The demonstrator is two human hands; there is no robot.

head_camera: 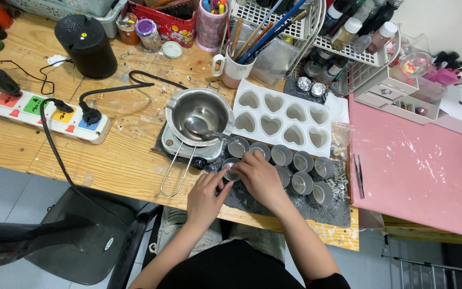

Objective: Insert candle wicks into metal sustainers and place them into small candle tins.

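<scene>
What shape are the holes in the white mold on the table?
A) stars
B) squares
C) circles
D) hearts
D: the white mold behind the small metal cups has two rows of heart-shaped hollows, each with two rounded lobes and a point.

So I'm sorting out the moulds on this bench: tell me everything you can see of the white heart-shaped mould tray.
The white heart-shaped mould tray is a rectangular slab, seemingly silicone, with eight heart cavities in two rows of four, all apparently empty. It lies flat, slightly skewed, on the wooden table, right of the steel melting pot and behind the small round metal cups. A white mug of brushes stands at its far left corner. Neither hand touches it.
</scene>
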